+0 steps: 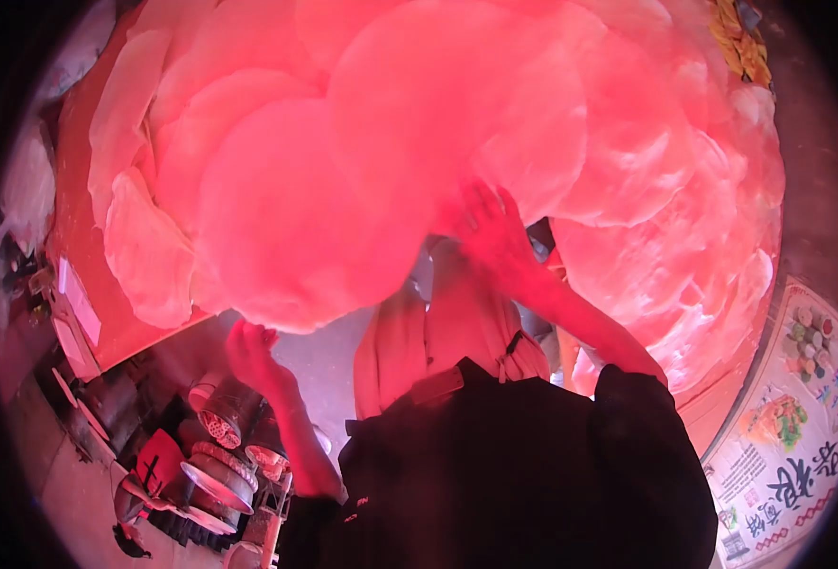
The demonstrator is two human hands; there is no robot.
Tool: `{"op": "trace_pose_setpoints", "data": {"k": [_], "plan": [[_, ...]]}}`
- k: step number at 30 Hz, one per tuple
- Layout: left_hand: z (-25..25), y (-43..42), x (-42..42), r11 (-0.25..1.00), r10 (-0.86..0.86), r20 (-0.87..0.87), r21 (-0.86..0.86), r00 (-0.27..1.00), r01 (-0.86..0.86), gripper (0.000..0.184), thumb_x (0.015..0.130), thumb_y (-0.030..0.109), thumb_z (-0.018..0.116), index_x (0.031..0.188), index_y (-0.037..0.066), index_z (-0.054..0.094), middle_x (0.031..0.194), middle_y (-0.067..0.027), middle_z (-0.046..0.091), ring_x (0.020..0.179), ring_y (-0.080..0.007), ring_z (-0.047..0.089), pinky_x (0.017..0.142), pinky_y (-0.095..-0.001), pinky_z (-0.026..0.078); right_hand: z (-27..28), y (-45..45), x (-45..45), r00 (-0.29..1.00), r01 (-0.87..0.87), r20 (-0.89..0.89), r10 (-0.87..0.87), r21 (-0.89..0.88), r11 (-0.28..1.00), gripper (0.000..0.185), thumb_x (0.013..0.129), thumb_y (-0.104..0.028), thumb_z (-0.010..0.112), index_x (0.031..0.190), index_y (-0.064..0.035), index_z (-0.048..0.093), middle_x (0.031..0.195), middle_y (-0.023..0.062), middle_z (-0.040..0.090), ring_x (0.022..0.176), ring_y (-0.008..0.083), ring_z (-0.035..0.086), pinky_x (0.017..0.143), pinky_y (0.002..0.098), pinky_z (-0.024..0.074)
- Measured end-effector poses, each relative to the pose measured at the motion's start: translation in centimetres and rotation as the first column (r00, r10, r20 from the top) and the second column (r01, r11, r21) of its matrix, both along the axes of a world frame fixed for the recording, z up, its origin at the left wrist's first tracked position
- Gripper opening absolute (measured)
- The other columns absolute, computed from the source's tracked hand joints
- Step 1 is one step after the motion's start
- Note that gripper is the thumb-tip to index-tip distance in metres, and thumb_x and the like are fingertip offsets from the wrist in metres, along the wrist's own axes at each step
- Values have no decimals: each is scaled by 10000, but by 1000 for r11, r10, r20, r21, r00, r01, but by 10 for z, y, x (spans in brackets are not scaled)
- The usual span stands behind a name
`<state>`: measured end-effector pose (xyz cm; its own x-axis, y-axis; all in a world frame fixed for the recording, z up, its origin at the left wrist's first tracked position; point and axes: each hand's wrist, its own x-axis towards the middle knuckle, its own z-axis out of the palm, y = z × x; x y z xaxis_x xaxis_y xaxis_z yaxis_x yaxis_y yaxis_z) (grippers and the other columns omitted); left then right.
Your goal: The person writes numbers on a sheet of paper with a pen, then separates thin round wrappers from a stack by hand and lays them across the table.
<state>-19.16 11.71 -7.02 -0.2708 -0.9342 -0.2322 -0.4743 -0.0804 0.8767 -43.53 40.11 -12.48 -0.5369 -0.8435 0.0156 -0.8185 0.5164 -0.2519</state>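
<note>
Large, thin round pancakes [305, 209] lie overlapping in a wide heap, all tinted strong pink-red by the light. At the near left rim of the front pancake is my left hand [256, 353], its fingers curled in a pinch against the edge. My right hand [495, 237] rests at the near middle of the heap with fingers spread and stretched over the pancakes; its fingertips blur into the red glare. Between my hands, the front pancake's near edge hangs just above my lap.
A reddish table [73, 190] shows its corner at left. Below it stand stacked round tins [220, 479] and other clutter. At right hangs a printed food poster [779, 427] with large characters. Yellow cloth [743, 43] lies at the far right. Light-coloured trousers [391, 351] show beneath me.
</note>
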Motion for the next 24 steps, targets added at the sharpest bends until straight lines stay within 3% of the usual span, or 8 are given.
{"op": "trace_pose_setpoints", "data": {"k": [3,4,6,11,16,19,22,24], "plan": [[-76,-38,93,908,275,-80,349,958,-231,494,888,355,615,1166,-42,521,997,-139,590,847,-220,594,715,-320,505,-4,-3,10,997,28,-76,-27,12,1000,635,718,-189,698,1296,-44,479,1332,250,429,1256,444,384,1019,558,307],[-91,-44,96,751,362,-58,609,930,-255,564,898,456,564,1217,-6,512,1120,-167,574,992,-269,575,834,-384,484,-1,-8,15,996,41,-82,-39,20,999,621,714,-166,700,1285,-45,489,1323,246,440,1255,443,384,1018,562,304],[-85,-30,70,537,468,-339,842,816,41,581,922,499,499,1288,48,481,1232,-152,545,1108,-289,538,932,-423,436,19,-20,26,999,41,14,-40,-78,996,577,715,-155,707,1249,-40,519,1285,238,474,1202,429,440,989,533,351],[-59,-11,30,626,454,-626,731,634,273,562,967,463,425,1385,89,392,1331,-78,505,1203,-286,491,980,-442,404,50,-73,77,903,142,427,38,-381,914,452,707,-170,714,1120,-34,589,1059,164,581,990,333,569,807,436,475],[-33,-7,34,719,163,-709,562,687,409,542,978,395,444,1400,68,350,1376,-89,458,1242,-258,465,989,-425,408,56,-163,128,888,92,408,210,-607,789,443,695,-215,744,1071,-32,597,942,145,602,924,330,580,733,413,495],[-30,-13,22,744,26,-738,465,674,480,454,983,292,478,1358,50,395,1327,-89,500,1188,-231,516,953,-408,444,47,-191,131,930,-127,271,250,-400,908,391,700,-240,754,998,-26,618,922,121,626,877,284,609,704,387,498],[-25,-15,14,753,-28,-715,445,699,485,368,977,231,503,1282,30,463,1209,-74,567,1076,-192,572,872,-359,478,83,-187,119,485,332,874,2,-186,925,317,730,-262,729,922,-22,652,899,86,657,824,216,633,674,351,501],[-21,-11,8,757,-11,-700,461,714,463,294,962,190,538,1193,8,537,1075,-53,624,961,-143,605,783,-310,500,75,-180,105,469,305,880,73,-239,922,285,749,-268,703,892,-24,667,889,71,670,801,180,637,667,329,501]]}}
